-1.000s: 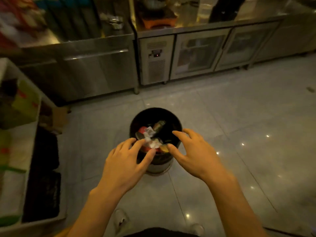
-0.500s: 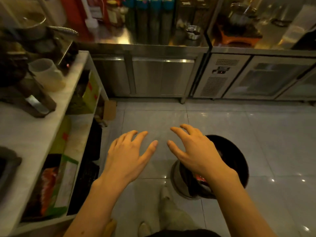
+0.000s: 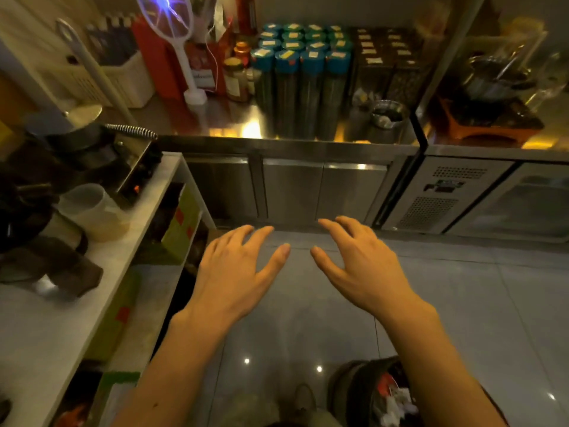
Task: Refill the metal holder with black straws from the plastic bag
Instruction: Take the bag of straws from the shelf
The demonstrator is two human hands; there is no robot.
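At the very bottom, a black bin (image 3: 369, 392) with trash in it sits on the shiny floor (image 3: 462, 303), partly behind the right arm. A shoe (image 3: 303, 396) shows just left of the bin. Both hands are held out, palms down, over the floor. The left hand (image 3: 237, 278) and the right hand (image 3: 360, 269) are side by side, a little apart, with fingers spread wide. They hold nothing and touch nothing. On the left is a white tabletop (image 3: 46, 318) with a clear cup (image 3: 92, 211) and dark machines (image 3: 61, 161). Farther back is a steel tabletop (image 3: 228, 118) over steel doors (image 3: 320, 192). On it stand tall tubes (image 3: 298, 87) with blue lids, a small metal cup (image 3: 386, 120), and a white racket (image 3: 172, 29) that glows purple. I cannot see the straws, the bag, or the holder for sure.
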